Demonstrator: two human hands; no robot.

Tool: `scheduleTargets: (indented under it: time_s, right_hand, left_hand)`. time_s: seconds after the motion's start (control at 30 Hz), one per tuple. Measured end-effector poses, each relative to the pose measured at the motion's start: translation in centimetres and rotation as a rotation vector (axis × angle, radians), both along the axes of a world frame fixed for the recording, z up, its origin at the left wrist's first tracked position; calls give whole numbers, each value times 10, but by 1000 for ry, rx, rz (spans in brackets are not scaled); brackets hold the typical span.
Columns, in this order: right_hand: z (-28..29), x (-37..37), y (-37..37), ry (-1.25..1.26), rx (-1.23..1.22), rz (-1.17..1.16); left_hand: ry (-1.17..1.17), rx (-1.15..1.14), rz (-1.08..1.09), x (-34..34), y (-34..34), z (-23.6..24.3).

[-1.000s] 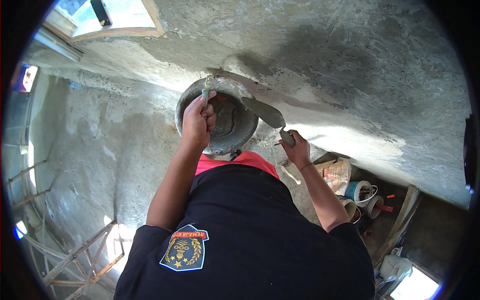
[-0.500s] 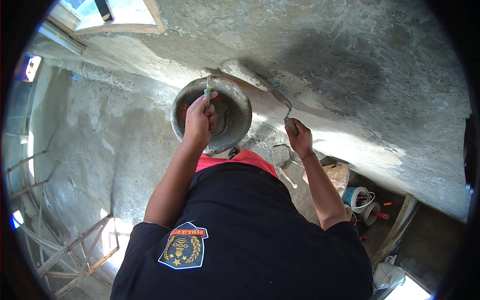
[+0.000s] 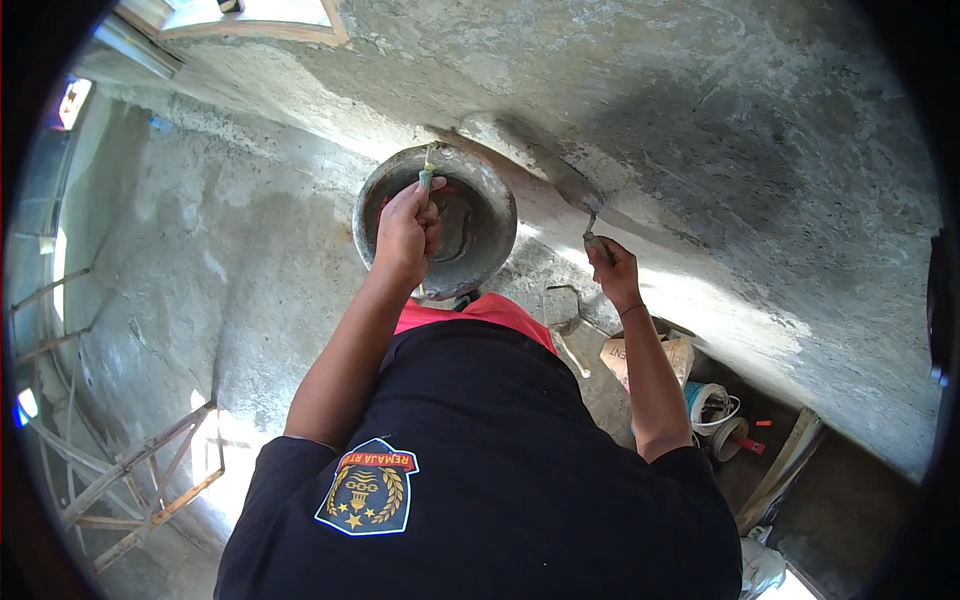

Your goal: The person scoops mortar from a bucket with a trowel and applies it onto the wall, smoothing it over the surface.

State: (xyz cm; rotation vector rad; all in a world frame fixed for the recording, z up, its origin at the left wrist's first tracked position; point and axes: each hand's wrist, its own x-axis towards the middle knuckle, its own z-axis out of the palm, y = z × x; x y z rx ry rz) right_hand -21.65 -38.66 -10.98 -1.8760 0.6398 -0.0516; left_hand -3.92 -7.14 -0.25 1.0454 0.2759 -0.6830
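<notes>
My left hand (image 3: 404, 232) is closed around the greenish handle of a slim tool (image 3: 426, 178), above a round grey mortar basin (image 3: 487, 270). The working end of that tool is too thin to make out clearly. Dark grey material and some reddish bits show inside the basin. To the right, my right hand (image 3: 613, 270) grips a trowel (image 3: 592, 240) by its handle. The trowel's blade lies at the rough grey wall (image 3: 690, 130), close to a darker damp patch; whether it touches the wall is hard to tell.
A window frame (image 3: 250, 32) sits at the upper left. Wooden poles (image 3: 150, 490) stand at the lower left. By the wall on the right are a paper sack (image 3: 650, 357), a blue-and-white bucket (image 3: 706, 405) and a timber board (image 3: 782, 468). A bent metal piece (image 3: 570, 325) lies near my feet.
The trowel in my right hand has shifted slightly right along the wall, its blade now turned flatter to view. My left hand stays over the basin. The whole view has shifted a little.
</notes>
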Motion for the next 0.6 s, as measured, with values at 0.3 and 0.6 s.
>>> scheduleTargets:
  time_s: [0.3,0.6]
  right_hand:
    - [21,-27,11,233,-188,5]
    - [40,1,9,63,-347,129]
  left_hand:
    - [12,7,6,-1,-1,-1]
    - [40,12,-2,-3,-7,-2]
